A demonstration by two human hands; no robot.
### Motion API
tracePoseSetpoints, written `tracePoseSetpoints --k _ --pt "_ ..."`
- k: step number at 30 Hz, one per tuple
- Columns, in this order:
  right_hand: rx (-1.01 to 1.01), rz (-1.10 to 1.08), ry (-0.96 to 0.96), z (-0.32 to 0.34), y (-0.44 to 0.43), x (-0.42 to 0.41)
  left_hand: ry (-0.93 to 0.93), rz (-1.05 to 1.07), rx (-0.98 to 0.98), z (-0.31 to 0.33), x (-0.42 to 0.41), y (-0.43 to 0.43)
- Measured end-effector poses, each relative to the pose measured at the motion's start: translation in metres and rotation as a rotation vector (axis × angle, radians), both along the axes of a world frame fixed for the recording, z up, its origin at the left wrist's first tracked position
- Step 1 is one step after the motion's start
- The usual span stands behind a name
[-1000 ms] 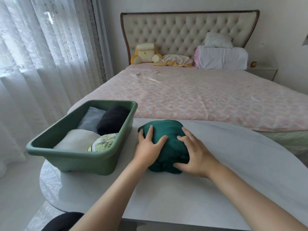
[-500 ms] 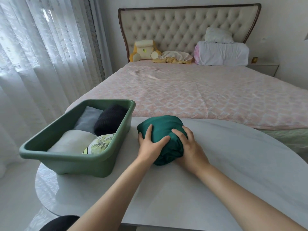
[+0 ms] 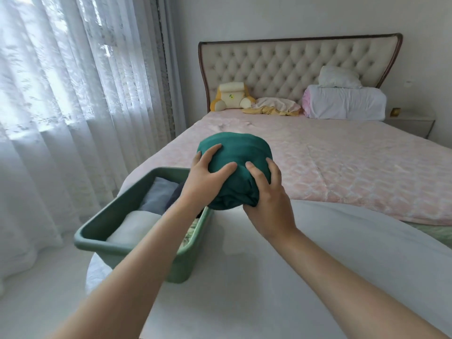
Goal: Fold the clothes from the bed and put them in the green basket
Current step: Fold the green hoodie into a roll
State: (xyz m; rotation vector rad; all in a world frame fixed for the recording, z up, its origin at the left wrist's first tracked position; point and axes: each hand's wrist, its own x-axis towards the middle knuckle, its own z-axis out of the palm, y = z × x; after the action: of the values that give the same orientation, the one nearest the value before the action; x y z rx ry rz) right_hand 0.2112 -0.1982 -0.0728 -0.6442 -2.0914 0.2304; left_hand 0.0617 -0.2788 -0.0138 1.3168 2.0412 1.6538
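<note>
Gripping a soft, rounded teal bundle (image 3: 234, 148) from both sides, the left hand (image 3: 208, 174) and right hand (image 3: 266, 199) curl their fingers into its creased cloth (held clear of the glossy white surface (image 3: 269, 277)), at one o'clock from the smooth rectangular green basket (image 3: 102, 238).

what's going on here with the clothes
A person is putting away laundry. The left hand and right hand both grip a rolled-up dark green garment, held above the white table beside the green basket. The basket already holds folded clothes, including a grey piece and a white piece. The garment is not yet in the basket.
</note>
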Motion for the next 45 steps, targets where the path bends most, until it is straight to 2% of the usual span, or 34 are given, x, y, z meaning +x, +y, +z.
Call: tracePoseSetpoints --k 3,6,10,14,17,20,24,28,31,33,36,40,45 --pt "0.018 0.009 -0.048 0.022 -0.016 -0.043 -0.018 0.004 0.013 0.024 -0.043 -0.018" --pt "0.026 0.029 -0.148 0.027 -0.036 -0.089 -0.090 0.025 -0.031 0.023 -0.095 -0.042" --pt "-0.040 0.043 -0.369 0.016 -0.067 -0.139 -0.146 0.110 -0.120 -0.017 -0.154 -0.074" --pt "-0.081 0.087 -0.593 0.004 -0.081 -0.161 -0.210 0.052 -0.085 -0.048 -0.167 -0.092" --pt "0.003 0.093 -0.539 0.006 -0.079 -0.156 -0.192 0.071 -0.126 -0.051 -0.176 -0.088" --pt "0.022 0.136 -0.376 0.009 -0.070 -0.148 -0.139 0.152 -0.209 -0.043 -0.179 -0.079" --pt "-0.081 0.137 -0.140 0.020 -0.053 -0.155 0.095 0.151 -0.244 -0.043 -0.177 -0.072" --pt "-0.021 0.009 -0.276 0.043 -0.026 -0.176 0.200 0.064 -0.307 -0.043 -0.177 -0.076" --pt "-0.200 0.120 -0.510 0.047 -0.020 -0.192 0.218 0.050 -0.339 -0.044 -0.178 -0.077" --pt "-0.248 0.123 -0.650 0.035 -0.026 -0.198 0.160 0.016 -0.398 -0.040 -0.185 -0.075" --pt "-0.250 0.112 -0.588 0.020 -0.030 -0.196 0.106 0.064 -0.500 -0.023 -0.194 -0.067" --pt "-0.342 0.172 -0.559 0.013 -0.014 -0.191 0.280 0.066 -0.605 -0.026 -0.198 -0.045" --pt "-0.408 0.134 -0.630 0.010 -0.007 -0.193 0.078 0.035 -0.701 -0.046 -0.205 -0.035"
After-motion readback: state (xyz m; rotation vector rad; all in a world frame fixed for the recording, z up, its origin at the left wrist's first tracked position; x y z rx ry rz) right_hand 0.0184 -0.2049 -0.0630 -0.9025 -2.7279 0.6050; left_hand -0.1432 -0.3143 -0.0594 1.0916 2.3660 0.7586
